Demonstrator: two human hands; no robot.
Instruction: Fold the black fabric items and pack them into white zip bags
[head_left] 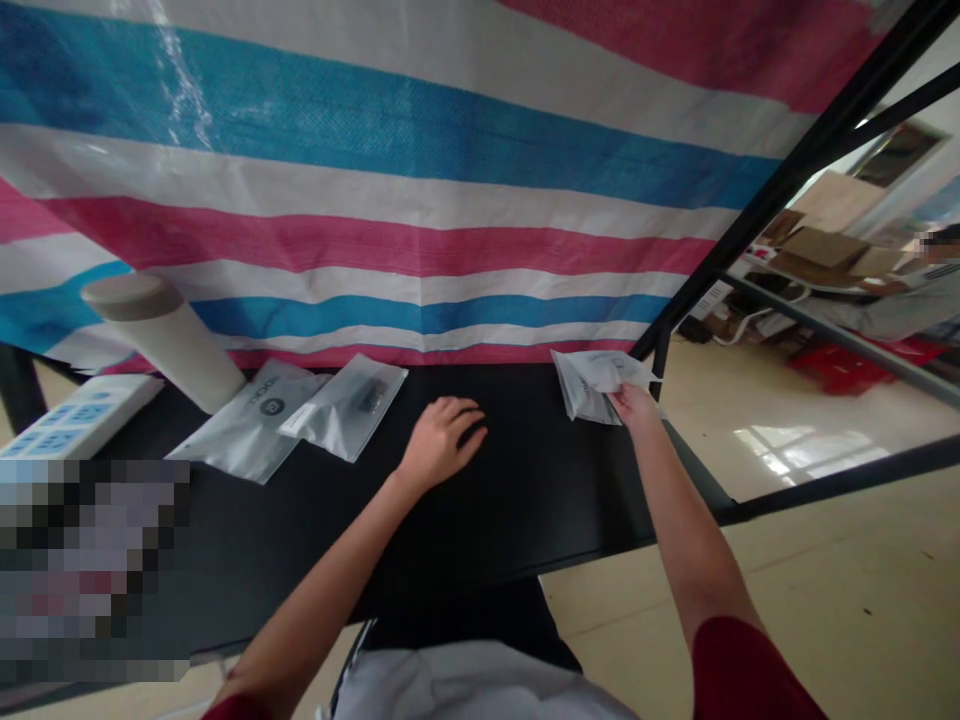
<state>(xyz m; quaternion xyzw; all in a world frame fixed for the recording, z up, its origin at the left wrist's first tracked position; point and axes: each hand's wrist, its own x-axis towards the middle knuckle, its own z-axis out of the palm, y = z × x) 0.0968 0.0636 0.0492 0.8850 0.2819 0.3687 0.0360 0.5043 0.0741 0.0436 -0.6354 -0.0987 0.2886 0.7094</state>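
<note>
At the right end of the black table (517, 480), my right hand (632, 402) grips the edge of a frosted plastic bag (592, 378) with grey print on it. My left hand (444, 440) rests over the middle of the table, fingers apart and slightly bent, holding nothing. To its left lies a small frosted bag (352, 400) with something dark inside. That one overlaps a larger frosted bag (251, 420) marked with a dark round logo. What the bag at my right hand contains is hard to make out.
A white bottle with a grey lid (176, 340) stands at the back left, beside a white box with blue labels (82, 415). A striped sheet (420, 200) hangs behind the table. Black frame bars (750, 230) rise at the right, with a person (900, 300) and cardboard boxes (821, 250) beyond.
</note>
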